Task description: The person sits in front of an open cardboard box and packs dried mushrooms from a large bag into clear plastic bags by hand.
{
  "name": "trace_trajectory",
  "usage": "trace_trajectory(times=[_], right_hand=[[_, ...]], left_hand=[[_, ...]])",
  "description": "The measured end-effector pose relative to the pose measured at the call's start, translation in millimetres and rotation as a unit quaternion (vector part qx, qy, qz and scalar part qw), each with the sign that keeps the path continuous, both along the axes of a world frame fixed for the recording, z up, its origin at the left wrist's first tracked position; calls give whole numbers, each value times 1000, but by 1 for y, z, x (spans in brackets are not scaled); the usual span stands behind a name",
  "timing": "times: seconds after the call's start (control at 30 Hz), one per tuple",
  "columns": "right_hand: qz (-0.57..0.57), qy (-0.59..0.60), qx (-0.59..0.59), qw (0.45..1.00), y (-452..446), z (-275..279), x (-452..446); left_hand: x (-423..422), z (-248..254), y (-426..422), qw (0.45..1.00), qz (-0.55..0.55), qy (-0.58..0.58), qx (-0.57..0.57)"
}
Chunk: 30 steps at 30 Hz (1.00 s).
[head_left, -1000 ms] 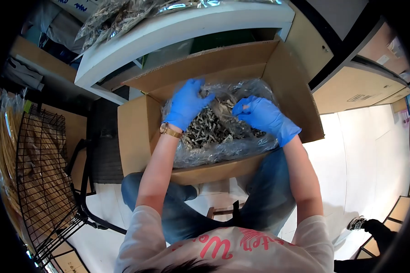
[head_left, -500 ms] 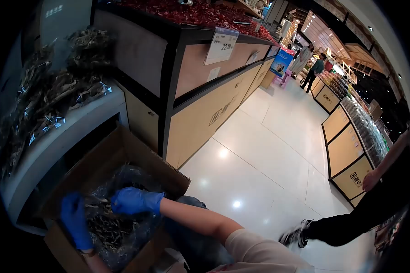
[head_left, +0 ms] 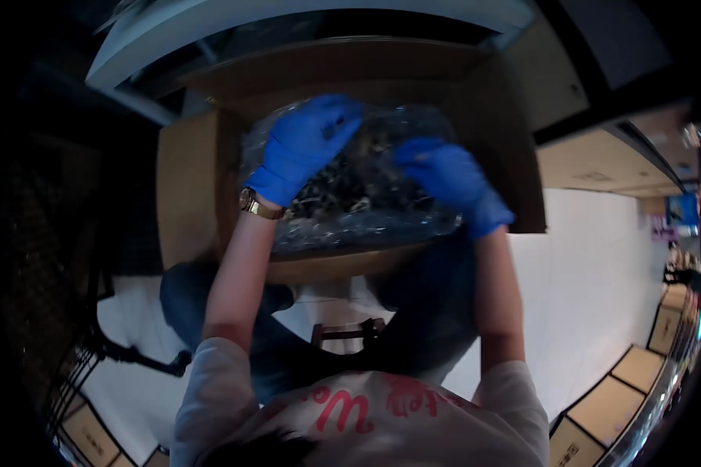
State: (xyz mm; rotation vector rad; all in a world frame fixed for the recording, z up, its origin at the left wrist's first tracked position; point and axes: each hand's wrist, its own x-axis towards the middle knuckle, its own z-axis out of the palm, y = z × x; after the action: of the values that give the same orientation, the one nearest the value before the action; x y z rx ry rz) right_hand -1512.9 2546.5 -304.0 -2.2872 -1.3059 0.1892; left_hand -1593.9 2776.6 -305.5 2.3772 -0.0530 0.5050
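A cardboard box (head_left: pixel 187 183) sits in front of me, lined with clear plastic (head_left: pixel 343 232). Dark and pale dried strips (head_left: pixel 331 187) lie loose inside the plastic. Over the upper left of the strips is my left hand (head_left: pixel 308 140), blue-gloved, its fingers curled together around small dark bits that I cannot make out. My right hand (head_left: pixel 448 179), also gloved, is over the right part of the box with its fingers drawn together. Motion blurs it, and whatever its fingertips hold is too unclear to name. A gap separates the two hands.
Behind the box stands a white curved counter (head_left: pixel 304 15). A dark wire basket (head_left: pixel 66 381) is at the lower left. Wooden cabinets (head_left: pixel 615 159) line the right, with the pale floor (head_left: pixel 584 257) beside them. A small stool (head_left: pixel 346 331) shows between my knees.
The view swung toward the shop aisle and the person there, then came back down to the box. The picture is darker, and my left fingers are more curled than a second ago.
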Motion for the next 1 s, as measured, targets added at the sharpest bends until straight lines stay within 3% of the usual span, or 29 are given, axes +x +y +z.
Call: trace_trajectory(times=[0.03,0.07,0.1,0.13,0.2,0.27,0.33,0.4,0.43,0.47,0.53,0.57,0.67,0.73,0.83,0.93,1.0], right_hand=[[-23,47,20,998,-10,1,12],[-50,97,34,993,-12,-4,17],[-63,110,25,992,-15,-5,21],[-74,117,16,990,-14,-2,25],[-64,102,29,992,-9,6,14],[-73,163,25,984,-10,3,11],[-53,153,27,986,-10,-2,11],[-32,139,29,989,-8,-5,12],[-6,139,48,989,-6,-5,11],[20,138,65,988,-4,-5,10],[26,117,58,991,1,-3,4],[30,100,49,993,3,-2,0],[58,62,13,996,9,1,-7],[71,60,18,995,13,2,-10],[75,57,4,996,10,1,-14],[61,60,-28,996,10,4,-15],[50,61,-43,996,9,3,-12]], left_hand=[[-2,-2,7,1000,13,16,8],[-8,-9,19,996,32,15,-85],[-9,-15,25,983,51,8,-175],[-7,-24,26,984,60,14,-170],[-1,-48,25,957,13,37,-288],[2,-76,28,959,29,91,-267],[1,-126,28,954,77,280,-78],[-12,-191,25,952,72,296,2],[-15,-189,16,908,94,403,62],[-16,-184,3,908,95,403,60],[-11,-176,-25,861,83,457,209],[-12,-191,-34,873,95,421,225],[-3,-201,-28,876,22,445,186],[-9,-207,-20,889,15,396,230],[-4,-189,-31,874,94,458,133],[-9,-246,-30,917,111,380,57],[-12,-234,-33,907,101,405,46]])
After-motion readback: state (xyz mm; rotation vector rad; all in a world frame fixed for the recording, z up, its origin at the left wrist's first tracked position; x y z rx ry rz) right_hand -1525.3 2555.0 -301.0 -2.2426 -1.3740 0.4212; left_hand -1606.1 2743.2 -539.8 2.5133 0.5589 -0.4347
